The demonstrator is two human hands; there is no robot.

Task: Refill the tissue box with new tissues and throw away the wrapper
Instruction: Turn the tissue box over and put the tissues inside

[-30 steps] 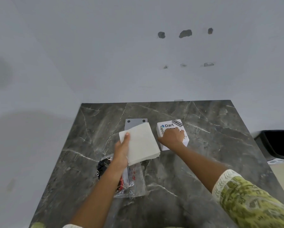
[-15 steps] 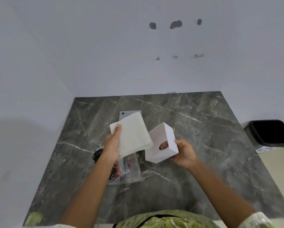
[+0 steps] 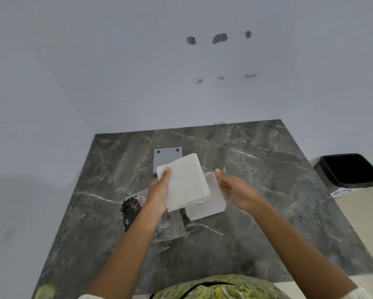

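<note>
Frame centre: left hand (image 3: 157, 194) grips tissue stack (image 3: 184, 182) over tissue box (image 3: 209, 198), ready for loading; right hand (image 3: 235, 187) open beside box, steadying.

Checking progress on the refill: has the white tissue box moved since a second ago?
Yes. The tissue box has come toward the person, away from the grey plate.

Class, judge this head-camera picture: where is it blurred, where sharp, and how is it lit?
Head view: right hand and tissue box smeared by motion; left hand and tissue stack sharper; light soft and even, no glare on the marble table.
</note>
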